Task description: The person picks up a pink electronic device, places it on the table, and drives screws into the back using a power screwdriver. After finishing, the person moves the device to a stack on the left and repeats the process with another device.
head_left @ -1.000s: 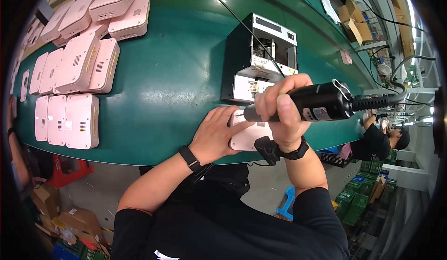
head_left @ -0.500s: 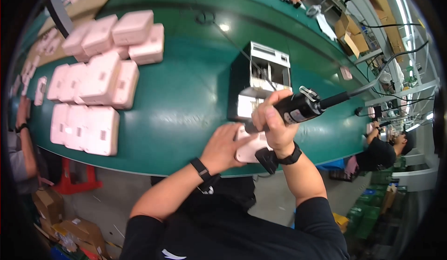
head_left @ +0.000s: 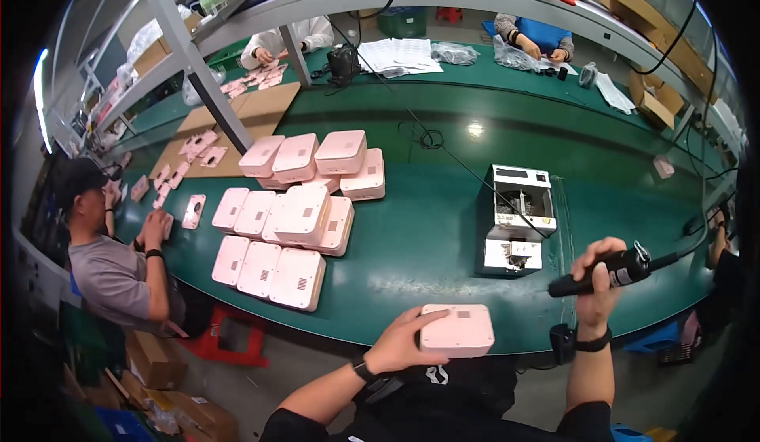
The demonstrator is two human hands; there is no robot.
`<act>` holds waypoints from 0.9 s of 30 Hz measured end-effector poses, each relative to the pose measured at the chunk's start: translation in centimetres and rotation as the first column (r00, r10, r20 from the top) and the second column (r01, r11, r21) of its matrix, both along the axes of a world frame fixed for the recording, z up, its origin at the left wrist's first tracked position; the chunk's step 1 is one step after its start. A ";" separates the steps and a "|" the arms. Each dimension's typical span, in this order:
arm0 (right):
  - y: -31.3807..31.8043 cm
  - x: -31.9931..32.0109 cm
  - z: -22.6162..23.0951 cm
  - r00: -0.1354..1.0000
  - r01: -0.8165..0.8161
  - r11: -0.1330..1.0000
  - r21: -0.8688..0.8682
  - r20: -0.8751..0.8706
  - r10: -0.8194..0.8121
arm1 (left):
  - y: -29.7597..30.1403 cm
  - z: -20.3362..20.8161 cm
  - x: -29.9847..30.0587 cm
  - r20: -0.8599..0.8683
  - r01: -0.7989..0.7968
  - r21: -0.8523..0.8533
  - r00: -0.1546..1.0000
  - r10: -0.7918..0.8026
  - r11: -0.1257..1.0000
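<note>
My left hand grips the left side of a pale pink plastic box with rounded corners at the bench's near edge; a small slotted vent shows on its upper face. To the right, my right hand is wrapped round a black corded electric screwdriver. The tool's tip points left and stands apart from the box. Beyond, between the two hands, stands a black and white screw feeder with an open top. Stacks of similar pink boxes lie to the left.
The green bench carries a thin black cable across its middle. A metal post rises behind the boxes. At left a co-worker handles pink parts beside a red stool. Two more people work across the bench.
My right hand has carried the screwdriver away from the box, to the right. My left hand still holds the box, now tilted up at the bench edge. The head view has swung up and left.
</note>
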State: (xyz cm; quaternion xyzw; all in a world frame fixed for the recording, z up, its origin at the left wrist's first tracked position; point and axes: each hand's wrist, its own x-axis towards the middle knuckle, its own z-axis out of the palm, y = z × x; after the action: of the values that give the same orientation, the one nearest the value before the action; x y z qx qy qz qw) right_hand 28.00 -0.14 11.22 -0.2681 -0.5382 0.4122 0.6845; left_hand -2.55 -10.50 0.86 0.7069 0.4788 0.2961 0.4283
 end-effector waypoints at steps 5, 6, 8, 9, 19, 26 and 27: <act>-0.8 4.0 -3.3 0.975 0.214 0.972 -0.099 0.074 -0.207 | -0.3 1.3 -3.0 0.365 -0.060 -0.518 0.887 0.284 0.853; -0.8 4.5 -3.8 0.974 0.225 0.968 -0.107 0.060 -0.219 | 0.4 1.4 -3.5 0.461 -0.012 -0.652 0.788 0.408 0.759; -0.8 5.7 -4.8 0.974 0.222 0.964 -0.146 -0.012 -0.226 | 2.5 1.2 -4.2 0.524 0.159 -0.832 0.537 0.661 0.531; -1.1 6.1 -5.1 0.971 0.225 0.960 -0.165 -0.047 -0.236 | 3.4 0.8 -4.5 0.513 0.159 -0.837 0.559 0.651 0.523; -1.0 5.7 -5.3 0.952 0.303 0.942 -0.146 -0.002 -0.307 | 22.6 -0.5 1.0 0.671 -0.047 -0.694 0.318 0.669 0.718; -1.2 7.8 -7.0 0.932 0.297 0.936 -0.187 -0.154 -0.327 | 16.2 0.7 2.2 0.455 -0.329 -0.125 0.819 0.349 0.936; -1.6 8.1 -7.1 0.916 0.321 0.929 -0.186 -0.187 -0.354 | 14.4 1.0 1.3 0.324 -0.318 -0.022 0.895 0.307 0.948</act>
State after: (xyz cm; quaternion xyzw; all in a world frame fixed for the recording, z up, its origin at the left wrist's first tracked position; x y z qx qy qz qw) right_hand 36.13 -1.75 4.13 -0.3615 -0.3729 0.3541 0.7778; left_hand -1.21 3.88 1.89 0.5694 0.5046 0.4802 0.4365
